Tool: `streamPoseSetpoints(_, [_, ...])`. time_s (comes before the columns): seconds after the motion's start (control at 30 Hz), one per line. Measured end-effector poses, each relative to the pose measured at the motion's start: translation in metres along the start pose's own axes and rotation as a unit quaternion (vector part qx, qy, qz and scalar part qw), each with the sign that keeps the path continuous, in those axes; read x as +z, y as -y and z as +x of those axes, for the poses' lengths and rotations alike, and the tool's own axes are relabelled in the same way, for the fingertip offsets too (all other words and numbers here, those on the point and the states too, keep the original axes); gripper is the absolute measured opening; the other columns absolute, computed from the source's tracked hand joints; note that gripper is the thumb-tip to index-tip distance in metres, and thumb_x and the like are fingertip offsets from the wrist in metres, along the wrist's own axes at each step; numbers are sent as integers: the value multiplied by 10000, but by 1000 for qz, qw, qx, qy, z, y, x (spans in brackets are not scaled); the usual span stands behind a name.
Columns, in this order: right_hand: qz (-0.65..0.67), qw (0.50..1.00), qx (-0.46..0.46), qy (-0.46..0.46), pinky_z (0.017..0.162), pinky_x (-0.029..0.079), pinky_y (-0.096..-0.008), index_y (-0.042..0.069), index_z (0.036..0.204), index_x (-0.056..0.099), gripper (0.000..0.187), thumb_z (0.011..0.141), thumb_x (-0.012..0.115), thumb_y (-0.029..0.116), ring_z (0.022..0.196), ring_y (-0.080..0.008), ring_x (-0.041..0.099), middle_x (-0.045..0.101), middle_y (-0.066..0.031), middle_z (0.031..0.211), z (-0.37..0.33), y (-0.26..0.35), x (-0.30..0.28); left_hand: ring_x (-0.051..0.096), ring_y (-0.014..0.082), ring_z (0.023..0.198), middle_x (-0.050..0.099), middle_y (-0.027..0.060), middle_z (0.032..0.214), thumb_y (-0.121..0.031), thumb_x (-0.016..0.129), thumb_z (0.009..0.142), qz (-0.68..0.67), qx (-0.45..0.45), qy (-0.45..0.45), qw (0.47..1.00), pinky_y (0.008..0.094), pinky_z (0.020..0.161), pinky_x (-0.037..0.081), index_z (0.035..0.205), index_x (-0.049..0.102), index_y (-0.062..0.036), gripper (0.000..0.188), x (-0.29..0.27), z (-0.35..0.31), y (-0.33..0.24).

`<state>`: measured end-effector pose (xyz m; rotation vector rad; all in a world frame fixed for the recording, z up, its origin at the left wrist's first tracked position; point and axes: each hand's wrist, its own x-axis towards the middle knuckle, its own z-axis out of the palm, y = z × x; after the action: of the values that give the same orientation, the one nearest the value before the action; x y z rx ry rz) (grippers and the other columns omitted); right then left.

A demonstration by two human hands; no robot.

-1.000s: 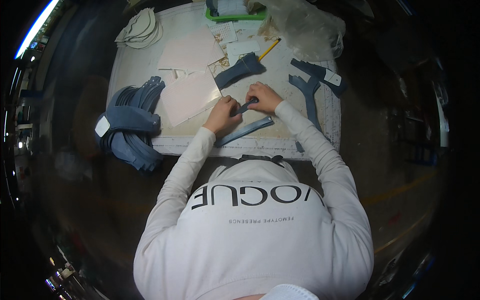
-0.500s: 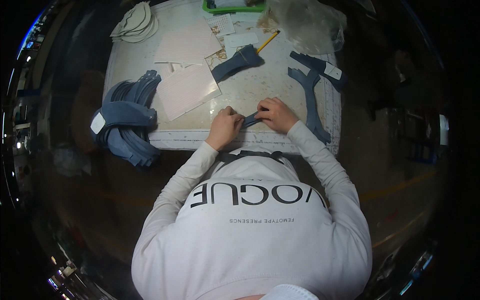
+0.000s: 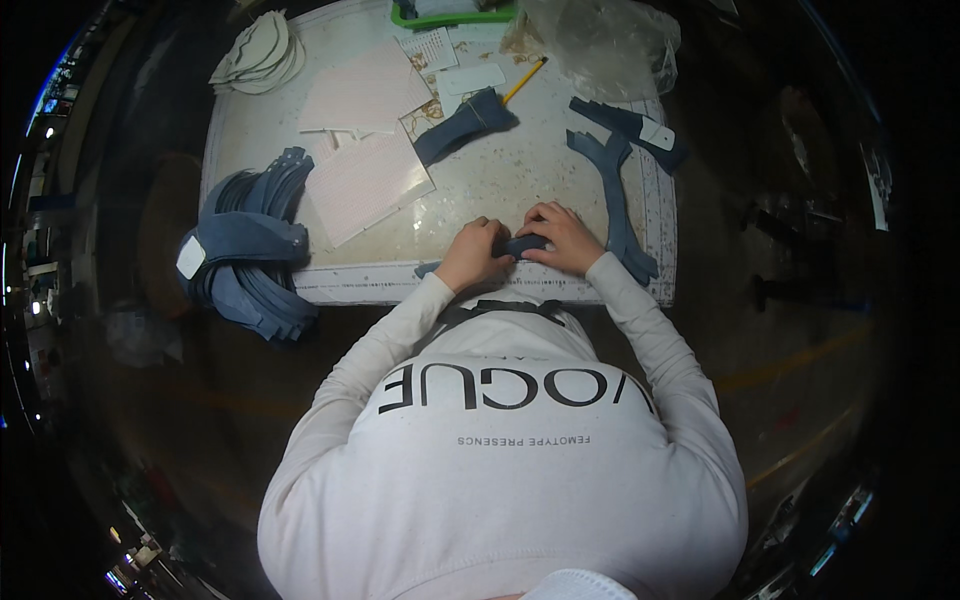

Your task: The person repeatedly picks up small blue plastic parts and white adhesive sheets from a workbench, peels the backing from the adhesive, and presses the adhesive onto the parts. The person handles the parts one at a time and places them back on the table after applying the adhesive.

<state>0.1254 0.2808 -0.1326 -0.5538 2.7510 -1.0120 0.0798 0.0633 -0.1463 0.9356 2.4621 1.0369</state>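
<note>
At the table's near edge, a narrow dark blue fabric strip [image 3: 524, 245] lies between my hands. My left hand [image 3: 474, 256] is closed on its left part, fingers curled and fingertips mostly hidden. My right hand [image 3: 562, 240] pinches the other end, thumb below and fingers above. Another bit of blue fabric [image 3: 427, 270] pokes out left of my left wrist; whether it belongs to the same strip is hidden. To the right of my right hand, long blue fabric strips [image 3: 614, 195] lie with a forked far end.
A thick bundle of blue fabric pieces [image 3: 255, 235] overhangs the table's left edge. Beyond my hands are pink-lined sheets [image 3: 368, 188], a banded blue roll [image 3: 468, 124], a yellow pencil [image 3: 524, 80], a tagged blue bundle [image 3: 615, 120], white curved pieces [image 3: 258, 58], a plastic bag [image 3: 625, 50] and a green tray [image 3: 405, 20].
Both hands have shifted right and slightly nearer to me, with the fabric strip between them. A bit of blue fabric now shows left of my left wrist. The whole view has shifted slightly.
</note>
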Motion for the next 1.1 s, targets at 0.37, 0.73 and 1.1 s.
streamPoseSetpoints(0.37, [-192, 976, -37, -100, 1091, 283, -465, 195, 1440, 378, 765, 789, 717, 407, 1393, -301, 262, 344, -73, 1478, 3, 2, 27, 608, 333, 847, 592, 142, 908, -147, 738, 719, 36, 19, -123, 992, 406, 745, 502, 978, 611, -45, 306, -9, -2, 3])
streamPoseSetpoints(0.73, [-219, 967, 102, -81, 1137, 64, -582, 39, 1507, 157, 877, 901, 453, 602, 1457, -358, 34, 72, -127, 1588, 7, -2, 47, 577, 319, 882, 572, 129, 936, -207, 732, 738, 40, 11, -146, 988, 403, 754, 487, 1017, 618, -60, 335, -3, -4, 3])
streamPoseSetpoints(1.1, [-59, 946, -39, -317, 939, 427, -411, 84, 1095, 649, 275, 830, 665, 155, 1075, -332, 534, 634, -119, 1029, 110, -15, -15, 606, 305, 845, 631, 107, 927, -147, 729, 753, 14, 50, -106, 993, 347, 751, 497, 975, 645, -47, 257, -4, -15, 1])
